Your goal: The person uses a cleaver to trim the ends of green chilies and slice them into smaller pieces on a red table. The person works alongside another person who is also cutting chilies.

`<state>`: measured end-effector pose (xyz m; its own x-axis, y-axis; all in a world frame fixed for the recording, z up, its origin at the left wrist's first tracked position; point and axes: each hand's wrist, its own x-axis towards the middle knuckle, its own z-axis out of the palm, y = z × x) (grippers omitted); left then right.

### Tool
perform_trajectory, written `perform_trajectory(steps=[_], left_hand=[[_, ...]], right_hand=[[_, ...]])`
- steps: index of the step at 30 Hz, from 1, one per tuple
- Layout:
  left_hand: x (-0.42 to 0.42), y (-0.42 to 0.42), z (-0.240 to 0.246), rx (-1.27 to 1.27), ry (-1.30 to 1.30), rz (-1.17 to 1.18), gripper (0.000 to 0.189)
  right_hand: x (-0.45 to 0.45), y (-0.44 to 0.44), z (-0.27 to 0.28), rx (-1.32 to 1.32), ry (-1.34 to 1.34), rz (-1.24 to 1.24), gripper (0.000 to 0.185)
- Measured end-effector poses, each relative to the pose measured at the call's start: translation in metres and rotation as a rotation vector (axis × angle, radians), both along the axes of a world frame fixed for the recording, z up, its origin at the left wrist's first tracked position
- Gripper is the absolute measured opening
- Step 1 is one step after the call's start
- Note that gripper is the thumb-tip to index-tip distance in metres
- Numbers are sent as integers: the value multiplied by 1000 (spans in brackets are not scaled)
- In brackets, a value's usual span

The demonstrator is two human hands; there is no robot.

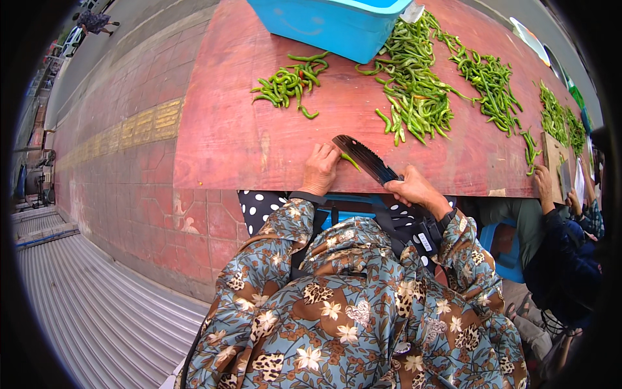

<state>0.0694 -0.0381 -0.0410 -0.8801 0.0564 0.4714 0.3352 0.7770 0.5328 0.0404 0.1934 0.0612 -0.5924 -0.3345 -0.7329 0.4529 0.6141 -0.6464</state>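
My left hand (320, 169) rests at the near edge of the red wooden table, its fingers bent over one green chili pepper (351, 162). The pepper's thin end pokes out towards the right; the rest is hidden by the fingers. In my right hand (414, 187) is the handle of a black-bladed knife (364, 156) with a notched spine. Its blade slants up and left over the table, with the tip close to my left fingertips. Beyond my left hand lies a small pile of whole green chilies (289, 85). Up and right spreads a larger heap of chilies (420, 97), several seemingly split.
A blue plastic tub (330, 24) stands at the table's (233, 160) far side. More chili piles (491, 87) lie rightward, near a wooden board (553, 160). Beside me sits another person, a hand (544, 187) at the table. A ribbed metal shutter (107, 306) is behind left.
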Motion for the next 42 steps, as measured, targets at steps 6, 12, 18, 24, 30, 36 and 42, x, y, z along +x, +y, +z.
perform_trajectory(steps=[6, 12, 18, 24, 30, 36, 42], left_hand=[[0, 0, -1, -27, 2, 9, 12], [0, -1, 0, -28, -10, 0, 12], [2, -1, 1, -34, -34, -2, 19], [1, -3, -1, -31, -10, -14, 13], [2, -3, -1, -35, -14, -12, 13], [2, -3, 1, -42, -23, -16, 12], [1, -3, 1, -47, -13, -20, 12]], right_hand=[[-3, 1, -1, 38, 8, 15, 24], [-6, 4, -3, 32, 17, 27, 28], [-8, 7, -4, 24, 18, 53, 28], [-8, 8, -2, 34, 36, 65, 27], [-10, 8, 1, 38, 24, 80, 26], [-12, 5, 4, 74, 7, 105, 26], [-12, 2, -4, 14, -41, 71, 27]])
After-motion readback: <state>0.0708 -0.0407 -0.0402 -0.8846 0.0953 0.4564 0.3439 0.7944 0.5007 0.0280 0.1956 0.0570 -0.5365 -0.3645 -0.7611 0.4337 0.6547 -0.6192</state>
